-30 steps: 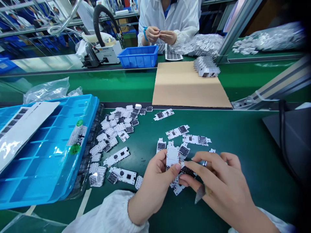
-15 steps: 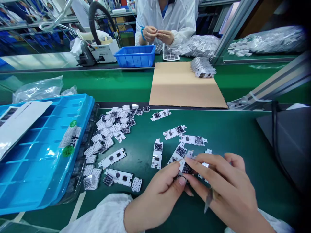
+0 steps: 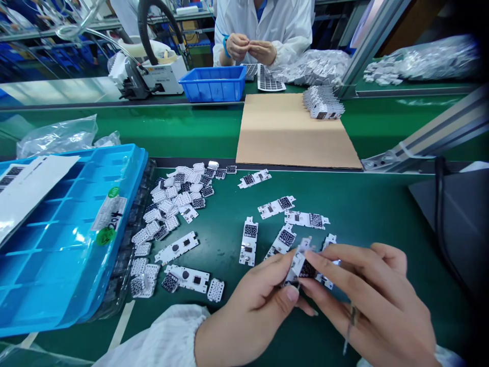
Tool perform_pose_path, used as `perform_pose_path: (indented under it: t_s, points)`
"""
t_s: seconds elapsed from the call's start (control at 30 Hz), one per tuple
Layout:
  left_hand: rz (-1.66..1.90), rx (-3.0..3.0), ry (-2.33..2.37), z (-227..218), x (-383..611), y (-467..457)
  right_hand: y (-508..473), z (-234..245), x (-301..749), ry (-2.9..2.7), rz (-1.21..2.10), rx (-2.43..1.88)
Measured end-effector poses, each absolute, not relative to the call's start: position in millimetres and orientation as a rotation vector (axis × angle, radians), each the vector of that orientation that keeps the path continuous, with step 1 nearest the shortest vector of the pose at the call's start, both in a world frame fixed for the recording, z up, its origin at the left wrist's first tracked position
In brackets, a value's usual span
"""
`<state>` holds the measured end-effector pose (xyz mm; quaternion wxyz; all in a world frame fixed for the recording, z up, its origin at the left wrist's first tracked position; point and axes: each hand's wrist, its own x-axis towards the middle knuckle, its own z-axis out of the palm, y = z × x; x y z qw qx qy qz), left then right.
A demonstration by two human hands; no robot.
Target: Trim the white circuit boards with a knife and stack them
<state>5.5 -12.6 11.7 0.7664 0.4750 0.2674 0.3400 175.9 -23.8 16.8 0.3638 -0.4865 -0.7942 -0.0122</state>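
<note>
Our left hand (image 3: 248, 316) and right hand (image 3: 367, 300) are pinching a small white board (image 3: 301, 267) between their fingers (image 3: 336, 265), low right of centre, above the green worktop (image 3: 374, 214). A heap of small pieces (image 3: 171, 204) is sitting centre-left, while longer strips (image 3: 177, 248) seemingly are lying unbroken.

A: What's in the grip (image 3: 300, 272)?
B: A white circuit board (image 3: 301, 266), pinched between the left hand (image 3: 248, 318) and right hand (image 3: 367, 300).
A: Around it?
B: Loose boards (image 3: 249, 241) lie just beyond the grip on the green bench (image 3: 382, 204).
</note>
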Motion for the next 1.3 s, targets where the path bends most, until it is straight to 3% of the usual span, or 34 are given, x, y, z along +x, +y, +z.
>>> perform_pose_path:
  t_s: [0.27,0.6,0.93,1.1,1.3]
  points:
    - [0.762,1.337,0.780,7.8,0.9,-12.6,-21.8,16.9,174.4,-2.062,-0.018,-1.222]
    - [0.756,0.690,0.620,-4.6,6.1,-8.1,-25.9,1.0,170.7,-2.173,0.149,-1.252]
    - [0.761,0.512,0.536,2.1,3.8,-7.2,-13.7,6.4,178.2,-1.552,1.073,-1.468]
    - [0.755,0.563,0.565,3.0,3.8,-6.2,-8.7,3.7,181.1,-1.350,1.238,-1.439]
    - [0.796,0.765,0.725,1.4,6.7,-7.6,-10.1,-6.8,183.1,-1.494,1.244,-1.543]
